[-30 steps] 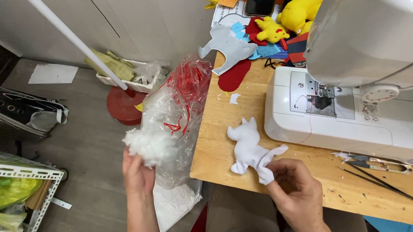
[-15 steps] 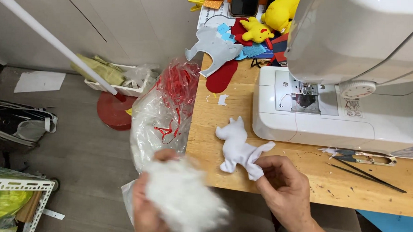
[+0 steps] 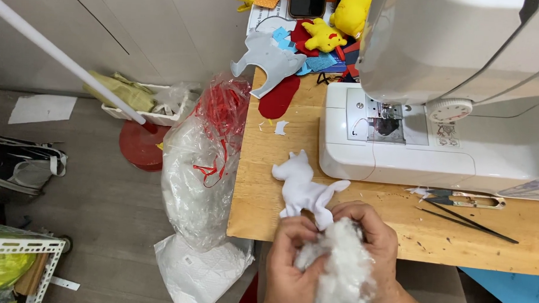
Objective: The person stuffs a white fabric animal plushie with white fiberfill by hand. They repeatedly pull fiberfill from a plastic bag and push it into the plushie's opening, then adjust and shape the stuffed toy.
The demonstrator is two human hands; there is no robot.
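Both hands, left hand (image 3: pixel 292 260) and right hand (image 3: pixel 374 245), pinch a white fluffy stuffing wad (image 3: pixel 337 267) at the flat white fabric animal (image 3: pixel 304 188), 12 o'clock of them: stuffing barely begun

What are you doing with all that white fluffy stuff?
Both hands, left hand and right hand, hold a clump of white stuffing at the edge of the wooden table. It sits against a flat white fabric animal. A sewing machine stands behind, and a clear bag of stuffing hangs beside the table.
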